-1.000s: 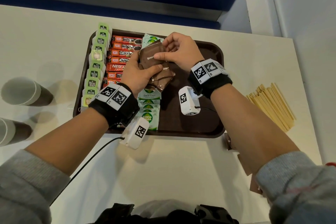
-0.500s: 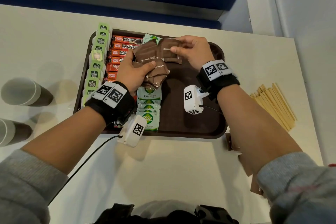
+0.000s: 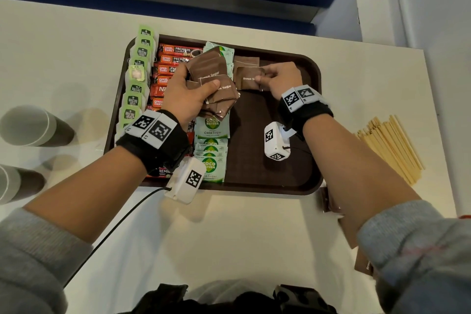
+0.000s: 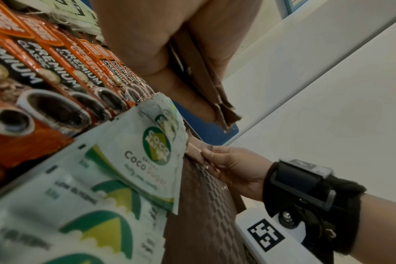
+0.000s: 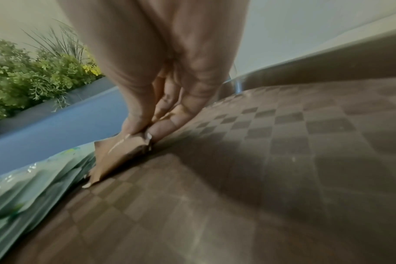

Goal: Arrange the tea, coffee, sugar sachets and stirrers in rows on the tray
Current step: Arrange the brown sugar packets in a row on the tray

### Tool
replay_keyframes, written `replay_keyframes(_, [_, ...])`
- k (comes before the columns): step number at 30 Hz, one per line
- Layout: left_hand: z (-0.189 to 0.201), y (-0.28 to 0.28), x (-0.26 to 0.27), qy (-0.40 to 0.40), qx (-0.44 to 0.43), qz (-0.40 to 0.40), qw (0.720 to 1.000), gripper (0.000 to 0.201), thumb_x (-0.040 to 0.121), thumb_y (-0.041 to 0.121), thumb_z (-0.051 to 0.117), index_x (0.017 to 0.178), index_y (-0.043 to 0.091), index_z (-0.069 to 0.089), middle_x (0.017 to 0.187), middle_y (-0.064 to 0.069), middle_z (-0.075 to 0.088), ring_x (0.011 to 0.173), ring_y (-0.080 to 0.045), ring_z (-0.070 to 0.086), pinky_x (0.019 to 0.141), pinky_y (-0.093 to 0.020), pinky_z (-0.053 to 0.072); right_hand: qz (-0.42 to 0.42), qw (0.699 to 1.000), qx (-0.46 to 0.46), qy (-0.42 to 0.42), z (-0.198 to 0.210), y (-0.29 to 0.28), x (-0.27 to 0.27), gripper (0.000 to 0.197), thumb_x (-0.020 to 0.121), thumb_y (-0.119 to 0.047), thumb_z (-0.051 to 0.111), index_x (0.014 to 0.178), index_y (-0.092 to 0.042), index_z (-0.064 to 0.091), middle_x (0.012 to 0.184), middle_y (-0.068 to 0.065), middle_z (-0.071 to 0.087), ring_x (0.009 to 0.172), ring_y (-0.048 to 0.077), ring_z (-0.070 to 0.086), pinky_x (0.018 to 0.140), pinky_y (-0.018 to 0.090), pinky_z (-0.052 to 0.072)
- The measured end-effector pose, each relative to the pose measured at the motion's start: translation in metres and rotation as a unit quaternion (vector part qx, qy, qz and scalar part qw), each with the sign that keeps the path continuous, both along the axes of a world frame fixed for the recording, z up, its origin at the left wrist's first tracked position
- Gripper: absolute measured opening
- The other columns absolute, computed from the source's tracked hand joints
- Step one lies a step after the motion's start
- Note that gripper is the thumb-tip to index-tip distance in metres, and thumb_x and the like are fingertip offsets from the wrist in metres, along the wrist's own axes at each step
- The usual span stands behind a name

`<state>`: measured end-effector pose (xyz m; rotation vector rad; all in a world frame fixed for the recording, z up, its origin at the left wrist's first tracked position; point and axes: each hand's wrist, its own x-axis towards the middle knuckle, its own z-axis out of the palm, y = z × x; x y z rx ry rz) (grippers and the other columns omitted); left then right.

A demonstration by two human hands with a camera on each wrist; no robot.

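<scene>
Brown sugar sachet (image 3: 248,78), pinched by right hand (image 3: 281,79), touches tray (image 3: 312,115) floor.

bare tray floor (image 3: 267,160) right of coco sugar sachets (image 3: 211,145)

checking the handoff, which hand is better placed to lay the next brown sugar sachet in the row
Right. The right hand already pinches one brown sugar sachet low over the brown plastic tray, beside an earlier one. The left hand grips the remaining stack.

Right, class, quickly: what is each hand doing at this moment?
Left hand: grips a stack of brown sugar sachets.
Right hand: pinches one brown sugar sachet on the tray.
</scene>
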<state>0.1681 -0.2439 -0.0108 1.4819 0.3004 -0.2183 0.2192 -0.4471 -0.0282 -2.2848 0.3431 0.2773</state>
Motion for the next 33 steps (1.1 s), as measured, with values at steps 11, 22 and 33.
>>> replay_keyframes(11, [0.0028,-0.001,-0.0036,0.002,-0.017,-0.006,1.0,0.051,0.069,0.017,0.074,0.115,0.022,0.054,0.113,-0.007,0.067,0.103,-0.022,0.067,0.093,-0.045,0.053,-0.039,0.999,-0.014,-0.018,-0.0055,0.007,0.0037,0.03,0.077,-0.013,0.075,0.104,-0.014,0.062,0.083,0.001,0.065,0.083,0.015,0.064,0.081,0.028,0.054])
replay_keyframes(22, [0.0006,0.0009,-0.0028,0.002,-0.019,0.001,1.0,0.053,0.073,0.013,0.074,0.121,0.019,0.053,0.115,-0.007,0.067,0.104,-0.022,0.066,0.093,-0.044,0.053,-0.029,0.999,-0.027,-0.034,-0.0038,0.0084,0.004,0.029,0.079,-0.015,0.074,0.105,-0.016,0.062,0.092,0.002,0.066,0.085,0.011,0.06,0.076,0.021,0.048])
replay_keyframes(33, [-0.001,-0.0008,-0.0032,0.006,-0.02,0.003,1.0,0.047,0.081,0.003,0.07,0.122,0.017,0.052,0.112,-0.006,0.067,0.102,-0.021,0.067,0.089,-0.04,0.055,-0.036,0.999,-0.023,-0.018,-0.0067,0.0099,0.0012,0.028,0.078,-0.016,0.075,0.101,-0.017,0.061,0.087,0.001,0.064,0.084,0.015,0.064,0.08,0.027,0.053])
